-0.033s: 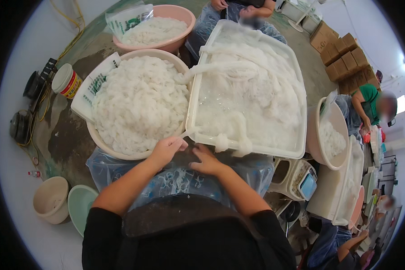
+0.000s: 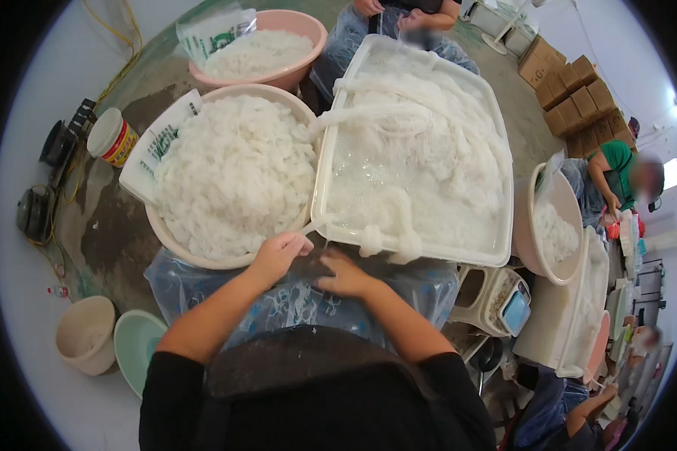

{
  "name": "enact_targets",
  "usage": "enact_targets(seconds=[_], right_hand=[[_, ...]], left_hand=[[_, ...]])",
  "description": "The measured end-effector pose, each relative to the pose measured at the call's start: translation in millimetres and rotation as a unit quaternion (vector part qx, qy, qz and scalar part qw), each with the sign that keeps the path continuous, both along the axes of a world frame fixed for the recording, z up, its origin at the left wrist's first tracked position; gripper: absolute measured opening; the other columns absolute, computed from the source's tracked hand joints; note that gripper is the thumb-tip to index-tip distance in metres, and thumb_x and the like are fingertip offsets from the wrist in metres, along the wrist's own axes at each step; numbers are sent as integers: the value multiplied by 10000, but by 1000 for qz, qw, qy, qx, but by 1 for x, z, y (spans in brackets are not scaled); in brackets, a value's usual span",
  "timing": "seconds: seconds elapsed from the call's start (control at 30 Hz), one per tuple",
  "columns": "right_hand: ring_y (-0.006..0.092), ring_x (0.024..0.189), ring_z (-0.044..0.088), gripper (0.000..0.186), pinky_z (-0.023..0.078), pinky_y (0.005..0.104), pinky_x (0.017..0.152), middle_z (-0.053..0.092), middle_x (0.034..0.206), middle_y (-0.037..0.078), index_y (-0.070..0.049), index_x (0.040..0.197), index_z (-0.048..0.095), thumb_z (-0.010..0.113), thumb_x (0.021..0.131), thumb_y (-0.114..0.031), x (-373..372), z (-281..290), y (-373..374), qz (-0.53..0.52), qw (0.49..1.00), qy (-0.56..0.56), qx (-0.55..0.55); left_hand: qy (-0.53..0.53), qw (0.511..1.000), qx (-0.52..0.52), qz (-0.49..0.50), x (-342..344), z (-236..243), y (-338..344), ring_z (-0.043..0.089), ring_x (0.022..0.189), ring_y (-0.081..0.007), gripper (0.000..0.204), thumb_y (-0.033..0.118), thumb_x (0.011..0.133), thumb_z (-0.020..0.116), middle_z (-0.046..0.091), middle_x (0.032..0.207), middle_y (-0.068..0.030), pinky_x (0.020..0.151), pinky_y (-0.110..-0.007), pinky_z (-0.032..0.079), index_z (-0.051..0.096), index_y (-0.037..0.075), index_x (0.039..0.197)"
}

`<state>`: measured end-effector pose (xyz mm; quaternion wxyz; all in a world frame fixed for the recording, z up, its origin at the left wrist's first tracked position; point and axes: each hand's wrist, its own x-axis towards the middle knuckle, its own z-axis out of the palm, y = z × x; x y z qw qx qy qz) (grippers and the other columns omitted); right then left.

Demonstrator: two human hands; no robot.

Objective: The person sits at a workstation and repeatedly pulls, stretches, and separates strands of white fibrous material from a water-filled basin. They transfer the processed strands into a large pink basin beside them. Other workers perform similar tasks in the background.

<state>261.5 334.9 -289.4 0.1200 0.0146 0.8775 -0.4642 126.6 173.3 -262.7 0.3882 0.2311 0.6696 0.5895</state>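
Observation:
My left hand is closed on a white, wet-looking strand, between the big basin and the tray's near left corner. The strand reaches up over that corner. Just to the right, my right hand has its fingers apart below the tray edge; a thin thread hangs close to its fingertips. The beige basin is heaped with soft white strands. In the white tray lie long white bundles in shallow liquid, two lumps drooping over its near rim.
A pink basin stands far left, and a pale basin stands right of the tray. Beside a stool is a blue-topped device. Empty tubs sit low left. Another person's hands are beyond the tray.
My right hand has shifted slightly, its fingertips a little farther from the strand. My left hand keeps its grip in nearly the same place.

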Motion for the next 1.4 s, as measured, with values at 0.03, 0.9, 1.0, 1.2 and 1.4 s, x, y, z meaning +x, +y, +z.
enact_targets(seconds=[0.03, 0.9, 1.0, 1.2, 1.4], right_hand=[[329, 1065, 500, 416, 389, 396, 942, 523, 1107, 190, -18, 1100, 572, 599, 786, -290, -1, 3, -3, 35, 996, -45, -72], [332, 915, 579, 324, 450, 376, 841, 618, 943, 151, -37, 1079, 566, 609, 799, -195, -16, 151, 2, -132, 936, 316, -86], [363, 838, 570, 260, 453, 388, 779, 609, 875, 158, -30, 1053, 553, 562, 840, -179, -46, 147, -4, -92, 942, 322, 13], [296, 743, 541, 198, 439, 368, 696, 564, 771, 137, -12, 899, 552, 472, 909, -193, -94, 127, 49, -118, 936, 330, -42], [230, 603, 488, 164, 394, 307, 558, 513, 687, 83, -24, 781, 524, 460, 894, -123, -120, 350, 85, -66, 578, 733, 354]], left_hand=[[-20, 1000, 0, 20, 5, 7, -3, 581, 780, -132, 282, 199, 959, 451, 624, 837, -61, 758, -276, 475, 623, -13, 888], [-168, 975, 135, -61, 11, 162, -31, 453, 549, -113, 207, 82, 831, 499, 554, 657, -79, 532, -224, 371, 565, -10, 658], [141, 957, 253, -24, 0, 224, -33, 440, 553, -105, 140, 61, 835, 500, 535, 681, -51, 529, -210, 371, 596, -16, 768], [71, 870, 487, 4, -54, 304, -151, 310, 563, -127, 228, 123, 903, 424, 374, 668, -2, 538, -222, 356, 379, 113, 680], [-4, 864, 498, 78, -73, 289, -152, 315, 625, -130, 217, 99, 860, 445, 368, 647, -15, 515, -256, 308, 365, 109, 658]])
